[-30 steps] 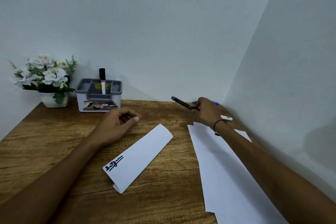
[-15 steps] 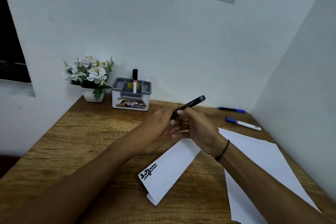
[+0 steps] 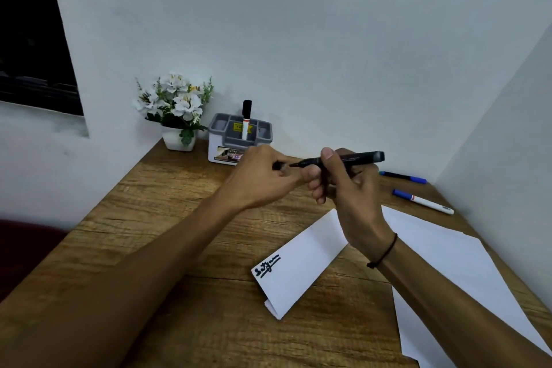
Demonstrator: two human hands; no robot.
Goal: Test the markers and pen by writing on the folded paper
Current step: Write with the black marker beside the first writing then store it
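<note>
Black marker [image 3: 346, 159] lies gripped in the right hand [image 3: 348, 188], tip bared toward the left hand [image 3: 263, 176], whose fingers pinch its black cap [image 3: 278, 165]. Both hover above the wooden desk [image 3: 167, 236]. Beneath them lies the folded paper [image 3: 301, 263], scribbled at its near end; two blue-capped markers [image 3: 422, 202] rest far right

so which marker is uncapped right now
The black marker in the right hand; its tip is bare. The two blue-capped ones and the holder's marker are capped.
</note>
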